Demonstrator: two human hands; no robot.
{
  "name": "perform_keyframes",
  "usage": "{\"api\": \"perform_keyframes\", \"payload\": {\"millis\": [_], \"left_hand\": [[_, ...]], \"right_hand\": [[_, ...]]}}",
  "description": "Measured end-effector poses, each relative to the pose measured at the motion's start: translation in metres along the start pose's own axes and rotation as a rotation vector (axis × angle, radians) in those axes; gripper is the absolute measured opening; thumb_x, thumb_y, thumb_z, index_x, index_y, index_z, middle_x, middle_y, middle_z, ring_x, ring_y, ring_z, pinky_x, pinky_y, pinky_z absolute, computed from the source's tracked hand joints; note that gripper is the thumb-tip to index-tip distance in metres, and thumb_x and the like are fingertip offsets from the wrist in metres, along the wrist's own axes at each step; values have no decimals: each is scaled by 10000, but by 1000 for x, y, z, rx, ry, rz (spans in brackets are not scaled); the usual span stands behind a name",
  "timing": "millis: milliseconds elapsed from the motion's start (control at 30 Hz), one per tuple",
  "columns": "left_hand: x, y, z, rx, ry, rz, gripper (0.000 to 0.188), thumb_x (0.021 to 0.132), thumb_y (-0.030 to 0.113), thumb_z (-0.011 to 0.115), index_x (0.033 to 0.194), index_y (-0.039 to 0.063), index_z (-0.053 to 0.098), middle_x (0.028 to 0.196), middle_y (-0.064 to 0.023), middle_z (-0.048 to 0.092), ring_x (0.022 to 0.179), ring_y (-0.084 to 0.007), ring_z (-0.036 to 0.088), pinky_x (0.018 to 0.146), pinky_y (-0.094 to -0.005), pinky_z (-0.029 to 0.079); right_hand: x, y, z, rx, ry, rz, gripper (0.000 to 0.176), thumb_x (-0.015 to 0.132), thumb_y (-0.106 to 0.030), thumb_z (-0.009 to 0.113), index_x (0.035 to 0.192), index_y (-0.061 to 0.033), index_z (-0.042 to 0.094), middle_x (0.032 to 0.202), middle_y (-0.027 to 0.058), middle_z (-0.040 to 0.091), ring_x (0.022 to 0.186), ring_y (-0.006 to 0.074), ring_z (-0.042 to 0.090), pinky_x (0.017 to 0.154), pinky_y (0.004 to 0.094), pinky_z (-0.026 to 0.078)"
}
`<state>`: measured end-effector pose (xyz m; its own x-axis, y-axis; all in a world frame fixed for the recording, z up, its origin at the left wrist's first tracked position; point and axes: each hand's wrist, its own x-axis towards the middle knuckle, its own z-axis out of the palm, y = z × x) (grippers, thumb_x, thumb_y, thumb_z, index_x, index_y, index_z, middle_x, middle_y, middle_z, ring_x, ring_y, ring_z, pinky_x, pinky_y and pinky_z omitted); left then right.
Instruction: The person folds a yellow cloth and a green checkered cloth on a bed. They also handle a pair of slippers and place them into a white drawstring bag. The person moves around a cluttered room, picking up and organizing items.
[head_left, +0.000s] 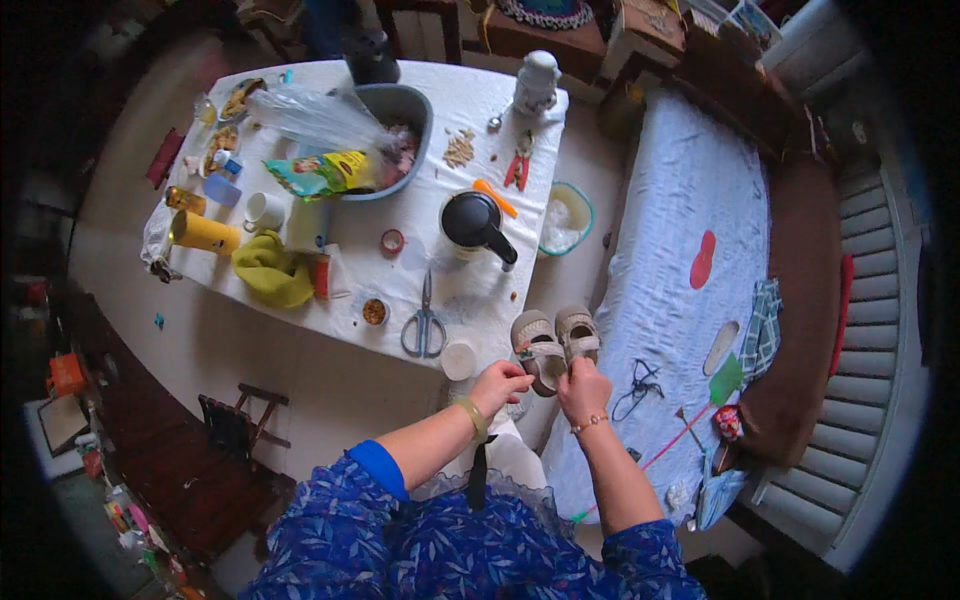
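Held out in front of me, beside the table's near right corner, is a pair of small beige strapped shoes: the left shoe (526, 328) and the right shoe (576, 321). My right hand (586, 391) is closed on the heel end of the pair, hiding part of the right shoe's heel. Close by the left shoe's heel is my left hand (496, 390), its fingers bent and slightly apart. Whether its fingertips touch the shoe is hard to tell. A round white lid or cup (458, 360) sits at the table edge, just above my left hand.
The white-covered table (390, 311) bears scissors (425, 322), a black-lidded kettle (471, 219), red-handled pliers (517, 171) and a grey basin (426, 112). A lined bin (566, 217) stands between it and a cloth-covered bench (652, 262) holding a red insole (702, 260) and a green fly swatter (725, 381). A folding stool (244, 424) stands left.
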<state>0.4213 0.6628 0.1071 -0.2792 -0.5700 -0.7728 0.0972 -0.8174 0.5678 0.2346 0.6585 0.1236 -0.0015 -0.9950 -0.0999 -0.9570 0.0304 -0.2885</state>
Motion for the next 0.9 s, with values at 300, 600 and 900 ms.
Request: {"api": "perform_keyframes", "payload": {"millis": [300, 600, 900], "left_hand": [[-92, 75, -54, 113, -45, 190, 501, 796, 418, 730, 1083, 34, 585, 987, -63, 636, 863, -160, 617, 664, -321, 513], [-239, 23, -80, -118, 102, 238, 365, 903, 369, 633, 1078, 52, 585, 985, -53, 655, 879, -151, 643, 691, -296, 499], [-376, -74, -40, -561, 427, 466, 333, 901, 332, 648, 1069, 59, 558, 972, -45, 656, 875, -137, 647, 697, -262, 471]], "right_hand": [[1, -88, -82, 183, 210, -295, 111, 749, -147, 596, 758, -73, 514, 757, 135, 575, 633, 371, 586, 531, 472, 462], [-51, -150, -122, 263, 17, -727, 114, 734, -149, 647, 778, -85, 562, 743, 133, 606, 634, 370, 609, 550, 462, 479], [-135, -217, -156, 341, -121, -1053, 83, 719, -115, 646, 727, -59, 585, 713, 172, 610, 641, 390, 604, 573, 471, 472]]}}
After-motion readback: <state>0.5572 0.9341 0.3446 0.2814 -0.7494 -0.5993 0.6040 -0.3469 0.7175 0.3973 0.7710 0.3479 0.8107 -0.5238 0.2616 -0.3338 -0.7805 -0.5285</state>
